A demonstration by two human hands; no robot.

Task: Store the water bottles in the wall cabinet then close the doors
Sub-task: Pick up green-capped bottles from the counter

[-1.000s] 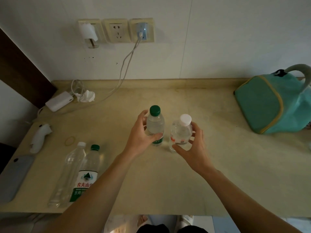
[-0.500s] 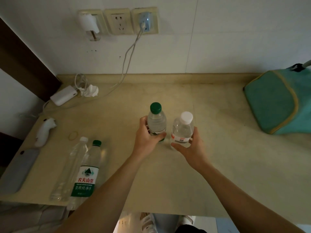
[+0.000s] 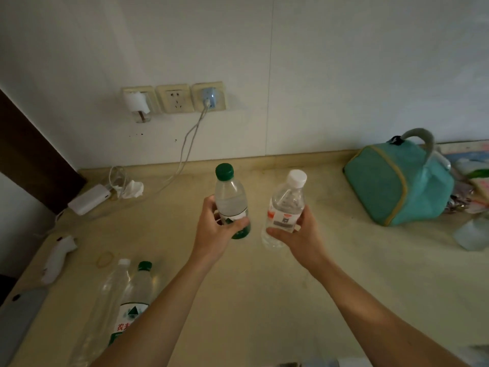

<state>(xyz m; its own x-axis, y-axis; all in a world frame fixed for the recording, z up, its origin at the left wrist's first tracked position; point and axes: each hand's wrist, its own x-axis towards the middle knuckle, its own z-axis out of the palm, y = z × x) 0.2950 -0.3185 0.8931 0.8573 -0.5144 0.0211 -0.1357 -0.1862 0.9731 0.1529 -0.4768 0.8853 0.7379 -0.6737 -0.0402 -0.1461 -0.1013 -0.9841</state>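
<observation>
Head view. Left hand (image 3: 217, 229) wrapped round green-capped bottle (image 3: 230, 200), fingers curled over the label, thumb across the front; bottle upright, seemingly lifted off the counter (image 3: 291, 300). Right hand (image 3: 299, 234) gripping white-capped bottle (image 3: 285, 207) at its lower half, thumb across the label, fingers behind; bottle tilted slightly right at the top, also apparently raised above the counter. Both bottles side by side, near each other but apart, in front of the back wall (image 3: 317, 75).

Lying at lower left on the counter: clear bottle (image 3: 108, 295) with white cap and, just beside it, second green-capped bottle (image 3: 135, 300), partly hidden by the left forearm. Near them a rubber band (image 3: 105, 259), a white handheld device (image 3: 57, 258), and a grey flat object (image 3: 18, 311) at the edge. Further back on the left a white power brick (image 3: 88, 199) with cable and crumpled tissue (image 3: 132, 188). Three sockets (image 3: 173, 98) on the wall, a cable hanging from the right one. Teal bag (image 3: 397, 181) at right, upright on the counter, well apart from both hands. Cabinet out of view.
</observation>
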